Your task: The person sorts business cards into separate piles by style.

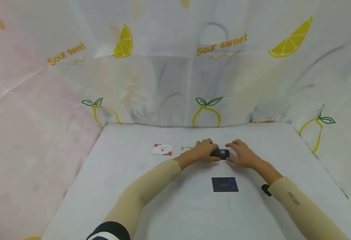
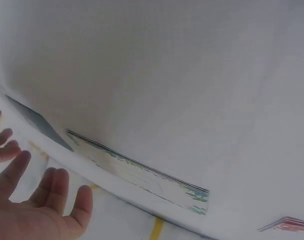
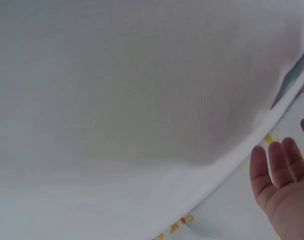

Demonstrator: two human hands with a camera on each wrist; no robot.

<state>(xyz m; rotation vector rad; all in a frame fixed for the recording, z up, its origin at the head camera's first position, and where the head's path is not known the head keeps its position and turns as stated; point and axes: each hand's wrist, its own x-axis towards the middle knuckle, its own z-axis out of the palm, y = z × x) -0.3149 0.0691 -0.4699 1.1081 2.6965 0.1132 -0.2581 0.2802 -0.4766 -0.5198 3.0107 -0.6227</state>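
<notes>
Both my hands meet at the black card (image 1: 220, 153): left hand (image 1: 204, 150) and right hand (image 1: 241, 154) fingertips on its ends, grip unclear. Dark blue card (image 1: 225, 184) already lies near me; red-patterned card (image 1: 162, 149) and green-edged card (image 1: 186, 149) lie untouched.

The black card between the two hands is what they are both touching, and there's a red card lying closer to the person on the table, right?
Not quite. The card lying nearer the person is dark navy, not red, as the head view shows. The rest holds: the left hand and right hand both touch the black card on the table.
</notes>
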